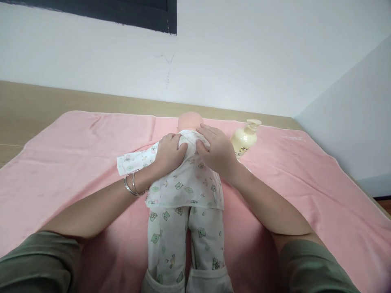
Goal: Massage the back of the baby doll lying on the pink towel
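A baby doll [190,121] lies with its head away from me, dressed in a white printed top [186,187] and matching trousers [171,240]. My left hand [171,151] rests on the left shoulder area of the top, its fingers lying over the cloth. On the other shoulder lies my right hand [215,148], fingers stretched out beside the doll's head and thumb pointing inward. Both hands are open and touch the top without lifting it. The left sleeve [134,161] of the top reaches out sideways; the right one is hidden behind my right hand and forearm.
A pale yellow pump bottle [244,139] stands just right of my right hand. Under everything spreads a pink cloth [293,187] with some creases, over a wooden surface [30,103]. A white wall [229,57] rises behind, with a dark frame [137,14] at upper left.
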Available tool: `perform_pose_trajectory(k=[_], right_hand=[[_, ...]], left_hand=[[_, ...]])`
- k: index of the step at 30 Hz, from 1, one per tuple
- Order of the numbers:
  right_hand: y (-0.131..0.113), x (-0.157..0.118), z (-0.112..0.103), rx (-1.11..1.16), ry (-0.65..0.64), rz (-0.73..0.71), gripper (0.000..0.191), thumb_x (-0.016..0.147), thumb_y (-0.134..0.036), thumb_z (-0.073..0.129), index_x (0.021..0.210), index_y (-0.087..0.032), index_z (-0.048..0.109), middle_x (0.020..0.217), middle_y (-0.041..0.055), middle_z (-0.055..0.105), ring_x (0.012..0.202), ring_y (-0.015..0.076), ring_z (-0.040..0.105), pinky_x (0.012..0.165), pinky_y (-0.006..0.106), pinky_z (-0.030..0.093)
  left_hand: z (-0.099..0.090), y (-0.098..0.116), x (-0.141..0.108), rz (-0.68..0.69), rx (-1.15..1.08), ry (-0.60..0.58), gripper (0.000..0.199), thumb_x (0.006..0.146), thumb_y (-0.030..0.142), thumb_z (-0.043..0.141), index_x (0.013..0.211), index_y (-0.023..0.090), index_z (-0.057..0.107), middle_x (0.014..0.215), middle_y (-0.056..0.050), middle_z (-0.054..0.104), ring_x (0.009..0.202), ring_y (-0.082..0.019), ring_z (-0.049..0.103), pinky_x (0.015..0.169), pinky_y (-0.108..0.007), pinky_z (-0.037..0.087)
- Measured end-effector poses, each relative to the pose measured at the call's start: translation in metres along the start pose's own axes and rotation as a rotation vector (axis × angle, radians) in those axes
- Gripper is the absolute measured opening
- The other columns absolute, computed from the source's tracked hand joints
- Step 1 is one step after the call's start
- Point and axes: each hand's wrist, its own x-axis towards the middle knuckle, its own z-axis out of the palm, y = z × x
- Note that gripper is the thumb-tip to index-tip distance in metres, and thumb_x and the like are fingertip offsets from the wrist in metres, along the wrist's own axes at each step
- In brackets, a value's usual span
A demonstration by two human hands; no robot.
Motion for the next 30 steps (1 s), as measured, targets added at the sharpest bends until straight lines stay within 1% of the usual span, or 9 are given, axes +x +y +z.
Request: perform_pose_trajectory(k=[2,7,10,14,17,20,22,26,30], right_hand=[[0.001,-0.001,0.001,0.027,0.041,0.011,0.046,0.094,-0.024,0.042,0.134,-0.014,0.062,0.148,0.0108,0.057,0.138,0.0257,0.052,0.118,0.043,0.043],[0.001,-0.005,0.006,0.070,0.124,-0.004,0.055,0.093,-0.024,0.039,0.147,-0.014,0.049,0.161,0.0108,0.041,0.149,0.0263,0.040,0.123,0.051,0.037],[0.001,-0.010,0.021,0.078,0.110,-0.061,0.055,0.095,-0.025,0.038,0.147,-0.010,0.048,0.162,0.0140,0.038,0.152,0.0265,0.035,0.125,0.051,0.034],[0.006,-0.012,0.040,0.113,-0.008,-0.116,0.047,0.100,-0.029,0.036,0.137,-0.010,0.058,0.154,0.0173,0.049,0.149,0.0288,0.041,0.124,0.054,0.034],[0.009,-0.011,0.038,0.160,0.072,-0.150,0.046,0.098,-0.028,0.041,0.138,-0.013,0.057,0.157,0.0153,0.046,0.150,0.0294,0.039,0.123,0.056,0.035],[0.009,-0.011,0.033,0.175,0.188,-0.155,0.049,0.096,-0.025,0.042,0.143,-0.018,0.052,0.162,0.0117,0.040,0.153,0.0290,0.033,0.124,0.057,0.033],[0.008,-0.011,0.034,0.150,0.144,-0.153,0.049,0.096,-0.025,0.041,0.142,-0.017,0.053,0.160,0.0132,0.042,0.152,0.0304,0.035,0.124,0.060,0.031],[0.007,-0.010,0.037,0.103,-0.059,-0.172,0.045,0.097,-0.025,0.039,0.135,-0.011,0.059,0.152,0.0187,0.050,0.146,0.0331,0.043,0.122,0.060,0.034],[0.006,-0.010,0.035,0.138,0.084,-0.176,0.050,0.097,-0.025,0.041,0.144,-0.013,0.052,0.161,0.0160,0.039,0.151,0.0295,0.036,0.124,0.055,0.034]], left_hand=[[0.001,-0.001,-0.002,-0.001,-0.032,0.022,0.048,0.091,0.033,0.035,0.125,0.015,0.063,0.120,-0.017,0.063,0.116,-0.035,0.056,0.105,-0.053,0.045],[0.004,-0.003,-0.005,0.028,-0.096,0.092,0.064,0.091,0.034,0.038,0.151,0.015,0.039,0.124,-0.016,0.064,0.117,-0.034,0.058,0.102,-0.053,0.047],[0.005,-0.004,-0.005,0.033,-0.137,0.102,0.065,0.090,0.034,0.040,0.151,0.011,0.039,0.128,-0.019,0.063,0.119,-0.036,0.058,0.104,-0.055,0.046],[0.007,-0.004,-0.007,-0.002,-0.246,0.163,0.070,0.086,0.034,0.045,0.151,0.008,0.037,0.134,-0.020,0.062,0.126,-0.037,0.056,0.109,-0.057,0.044],[0.008,-0.004,-0.010,-0.031,-0.349,0.214,0.071,0.084,0.035,0.048,0.149,0.009,0.040,0.135,-0.019,0.061,0.126,-0.036,0.057,0.111,-0.057,0.044],[0.010,-0.005,-0.010,0.000,-0.378,0.241,0.057,0.083,0.033,0.049,0.136,0.014,0.054,0.130,-0.016,0.064,0.127,-0.036,0.057,0.112,-0.056,0.044],[0.011,-0.005,-0.010,0.023,-0.381,0.259,0.050,0.083,0.032,0.048,0.129,0.015,0.058,0.127,-0.015,0.065,0.127,-0.035,0.057,0.113,-0.056,0.043],[0.013,-0.006,-0.010,0.028,-0.399,0.281,0.049,0.084,0.033,0.046,0.129,0.016,0.058,0.126,-0.015,0.065,0.127,-0.033,0.056,0.114,-0.054,0.041],[0.012,-0.006,-0.013,0.033,-0.399,0.271,0.049,0.086,0.033,0.045,0.130,0.015,0.057,0.130,-0.015,0.064,0.127,-0.032,0.056,0.114,-0.053,0.042]])
